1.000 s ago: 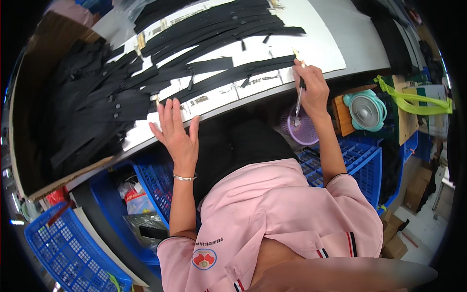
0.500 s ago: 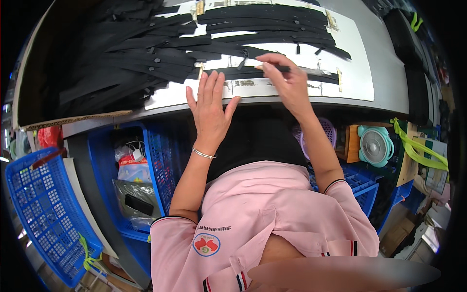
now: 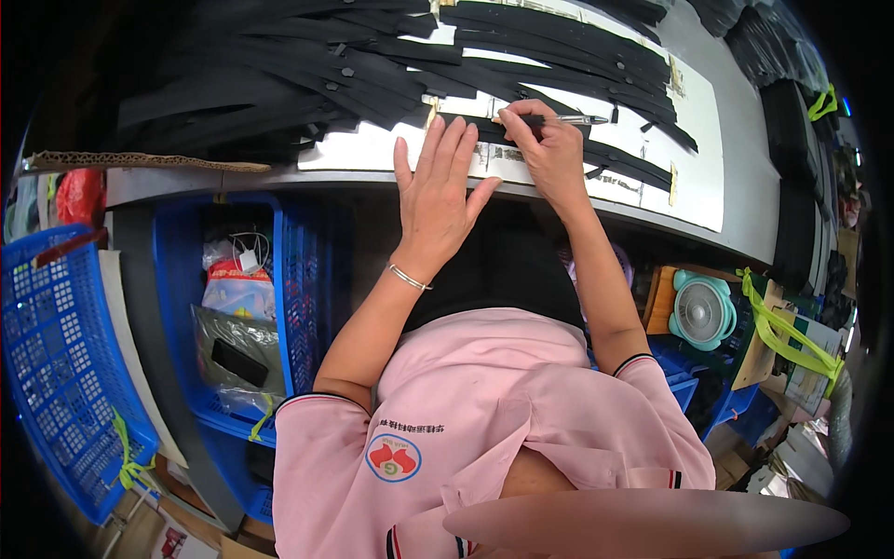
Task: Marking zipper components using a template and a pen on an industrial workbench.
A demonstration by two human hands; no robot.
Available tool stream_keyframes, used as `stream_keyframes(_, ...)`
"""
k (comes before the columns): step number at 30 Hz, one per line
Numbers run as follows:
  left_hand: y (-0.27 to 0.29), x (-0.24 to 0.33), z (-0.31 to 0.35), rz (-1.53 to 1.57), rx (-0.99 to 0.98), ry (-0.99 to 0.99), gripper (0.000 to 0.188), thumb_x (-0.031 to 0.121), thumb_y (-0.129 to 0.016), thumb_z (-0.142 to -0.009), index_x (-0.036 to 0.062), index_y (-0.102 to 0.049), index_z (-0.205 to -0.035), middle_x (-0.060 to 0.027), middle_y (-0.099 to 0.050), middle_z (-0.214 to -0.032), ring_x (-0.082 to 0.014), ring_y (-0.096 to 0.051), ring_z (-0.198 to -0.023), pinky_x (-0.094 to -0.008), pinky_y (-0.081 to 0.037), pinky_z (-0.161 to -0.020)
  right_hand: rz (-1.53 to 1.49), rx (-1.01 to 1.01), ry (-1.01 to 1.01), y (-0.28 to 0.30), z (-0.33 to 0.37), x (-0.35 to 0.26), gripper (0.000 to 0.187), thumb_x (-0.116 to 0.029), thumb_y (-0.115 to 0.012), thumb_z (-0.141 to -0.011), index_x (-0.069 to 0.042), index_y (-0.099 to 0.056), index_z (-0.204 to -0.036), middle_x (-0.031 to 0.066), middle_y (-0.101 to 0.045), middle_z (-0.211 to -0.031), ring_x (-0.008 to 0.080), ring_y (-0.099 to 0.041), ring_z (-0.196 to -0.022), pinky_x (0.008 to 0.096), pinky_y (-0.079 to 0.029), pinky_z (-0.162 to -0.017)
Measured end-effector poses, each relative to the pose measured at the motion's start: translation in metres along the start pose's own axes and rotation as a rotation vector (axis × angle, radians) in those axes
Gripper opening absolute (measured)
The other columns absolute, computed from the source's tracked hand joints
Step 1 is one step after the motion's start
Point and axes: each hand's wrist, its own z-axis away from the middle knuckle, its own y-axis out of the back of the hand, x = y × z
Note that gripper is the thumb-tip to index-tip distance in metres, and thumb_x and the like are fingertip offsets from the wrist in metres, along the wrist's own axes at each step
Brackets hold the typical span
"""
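Observation:
My left hand [image 3: 440,191] lies flat with fingers outstretched on the near left end of a black zipper strip [image 3: 629,166], which runs across a white board [image 3: 700,186]. Close to it on the right, my right hand [image 3: 551,160] is closed around a pen [image 3: 579,119] with a dark grip and clear barrel. The pen's writing end points left toward the strip; whether it touches is too small to tell. Beyond both hands, several more black zipper strips [image 3: 568,56] with small pulls lie side by side on the board.
A heap of black strips [image 3: 251,84] covers the table's left, behind a cardboard edge [image 3: 140,163]. Blue baskets [image 3: 289,307] stand below the table at left, one holding a phone [image 3: 239,361]. A turquoise fan [image 3: 703,310] sits at lower right; dark stacks [image 3: 792,140] line the right.
The whole view has shifted a little. My right hand with the pen has moved left along the strip, nearer my left hand, which stays flat on the strip's left end.

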Motion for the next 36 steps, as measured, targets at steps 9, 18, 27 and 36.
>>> stream_keyframes(9, -0.002, 0.000, 0.001, 0.000, 0.012, -0.012, 0.067, 0.042, -0.072, -0.091, 0.0076, -0.053, -0.145, -0.0074, -0.053, -0.147, -0.0253, -0.040, -0.146, -0.0576, -0.017, -0.120, 0.095, -0.026, 0.046, 0.002, 0.000, 0.004, 0.021, -0.017, -0.071, -0.096, 0.003, -0.073, -0.095, 0.0034, -0.075, -0.086, 0.0117, -0.070, -0.067, 0.0257, -0.049, -0.060)
stream_keyframes(18, -0.001, 0.001, 0.000, -0.009, 0.008, -0.011, 0.068, 0.042, -0.073, -0.090, 0.0083, -0.052, -0.145, -0.0081, -0.052, -0.148, -0.0259, -0.041, -0.145, -0.0587, -0.019, -0.120, -0.008, -0.101, -0.050, 0.009, 0.005, -0.001, 0.022, -0.014, -0.070, -0.097, 0.007, -0.073, -0.093, 0.0032, -0.073, -0.087, 0.0069, -0.063, -0.068, 0.0227, -0.049, -0.062)
stream_keyframes(27, 0.001, 0.003, -0.001, -0.007, -0.011, -0.010, 0.068, 0.041, -0.074, -0.089, 0.0090, -0.052, -0.145, -0.0078, -0.052, -0.148, -0.0261, -0.040, -0.146, -0.0571, -0.017, -0.121, 0.036, -0.132, 0.045, 0.009, 0.005, 0.001, 0.018, -0.012, -0.071, -0.095, 0.005, -0.073, -0.090, 0.0016, -0.071, -0.077, 0.0069, -0.061, -0.064, 0.0232, -0.047, -0.059)
stream_keyframes(36, -0.002, 0.002, 0.000, -0.040, -0.040, -0.005, 0.068, 0.043, -0.072, -0.093, 0.0099, -0.050, -0.148, -0.0058, -0.050, -0.151, -0.0245, -0.035, -0.149, -0.0524, -0.011, -0.124, -0.112, 0.135, -0.050, 0.056, 0.020, -0.004, 0.013, -0.011, -0.068, -0.097, 0.000, -0.073, -0.094, 0.0021, -0.072, -0.078, 0.0046, -0.062, -0.069, 0.0215, -0.048, -0.062)
